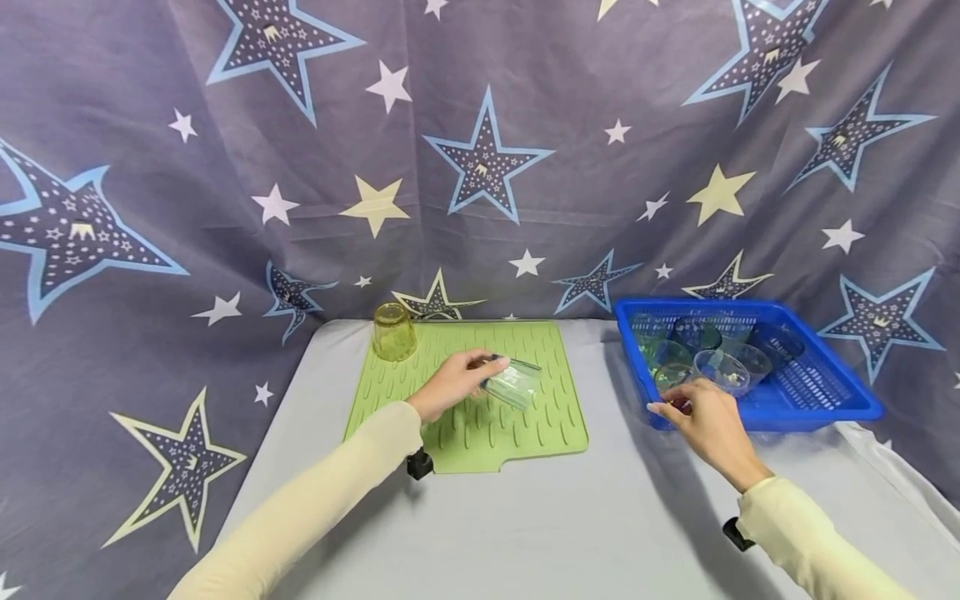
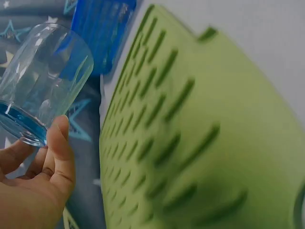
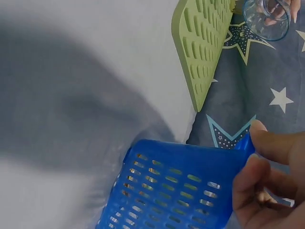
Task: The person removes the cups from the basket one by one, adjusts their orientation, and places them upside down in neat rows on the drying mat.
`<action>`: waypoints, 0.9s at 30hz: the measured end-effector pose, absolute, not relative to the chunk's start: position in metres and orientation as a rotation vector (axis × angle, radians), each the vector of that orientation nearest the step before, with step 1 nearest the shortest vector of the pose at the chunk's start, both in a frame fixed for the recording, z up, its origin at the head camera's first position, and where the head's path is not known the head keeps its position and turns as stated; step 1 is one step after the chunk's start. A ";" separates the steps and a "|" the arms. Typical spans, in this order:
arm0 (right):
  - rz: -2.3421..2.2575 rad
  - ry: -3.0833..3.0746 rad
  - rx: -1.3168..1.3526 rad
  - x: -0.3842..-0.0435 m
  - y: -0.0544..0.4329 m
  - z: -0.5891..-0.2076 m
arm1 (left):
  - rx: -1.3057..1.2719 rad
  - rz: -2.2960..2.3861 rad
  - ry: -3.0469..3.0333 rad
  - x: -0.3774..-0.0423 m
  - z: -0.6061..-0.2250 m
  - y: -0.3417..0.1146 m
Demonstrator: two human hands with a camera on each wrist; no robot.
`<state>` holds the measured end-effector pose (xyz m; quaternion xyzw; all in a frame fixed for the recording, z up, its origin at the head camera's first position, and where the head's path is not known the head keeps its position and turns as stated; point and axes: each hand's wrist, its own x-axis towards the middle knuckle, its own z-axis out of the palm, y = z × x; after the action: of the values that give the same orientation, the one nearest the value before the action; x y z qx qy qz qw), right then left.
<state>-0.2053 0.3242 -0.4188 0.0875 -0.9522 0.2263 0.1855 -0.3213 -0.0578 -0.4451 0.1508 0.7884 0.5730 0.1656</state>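
Observation:
My left hand (image 1: pixel 459 382) pinches a clear glass (image 1: pixel 516 383) by its bluish base, tilted with the mouth pointing right, above the green drying mat (image 1: pixel 547 433). The left wrist view shows the thumb and fingers round the base of that glass (image 2: pixel 47 71). With thumb and fingers, my right hand (image 1: pixel 708 425) grips the near left rim of a blue plastic basket (image 1: pixel 810 417); in the right wrist view the thumb lies over the basket's rim (image 3: pixel 245 143). Several glasses, among them a clear glass (image 1: pixel 722 372), are in the basket. An amber glass (image 1: pixel 395 333) stands upside down at the mat's far left corner.
The mat lies on a table with a white cloth (image 1: pixel 555 525), and the basket stands to its right. Behind the table hangs a grey curtain with stars (image 1: pixel 585 167). Raised ridges cover the mat.

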 end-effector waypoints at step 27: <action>0.453 -2.451 0.517 -0.205 0.332 -0.432 | 0.333 0.997 3.078 -0.332 -0.439 -0.186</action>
<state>-0.2046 0.3319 -0.4320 0.1943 -0.9203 0.1703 0.2937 -0.3323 -0.1861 -0.4391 0.1022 0.9449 0.3060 -0.0556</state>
